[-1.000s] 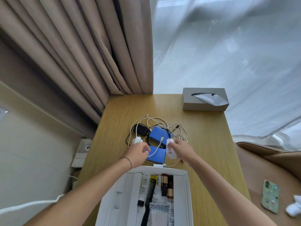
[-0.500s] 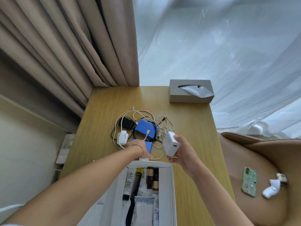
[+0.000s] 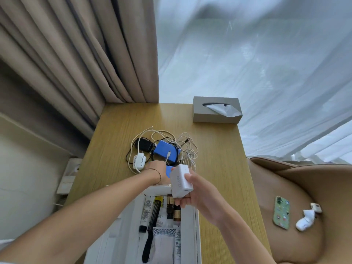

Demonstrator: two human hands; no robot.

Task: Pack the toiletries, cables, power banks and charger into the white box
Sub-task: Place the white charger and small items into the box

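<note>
a: where's the white charger (image 3: pixel 181 182)?

b: in the right hand (image 3: pixel 198 195), fingers clamped round its sides, over the far end of the white box (image 3: pixel 195 235). looks rigid, smooth, light, so hold it by the flat sides

a: left hand (image 3: pixel 158 171)?

b: just beyond that box, on the near blue power bank (image 3: pixel 168 171); its fingers are hidden, can't tell

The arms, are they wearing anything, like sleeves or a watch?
No sleeves show: both forearms are bare. The left hand has a thin dark band round its wrist. The right hand has nothing on its wrist, and no rings or watch show.
</note>
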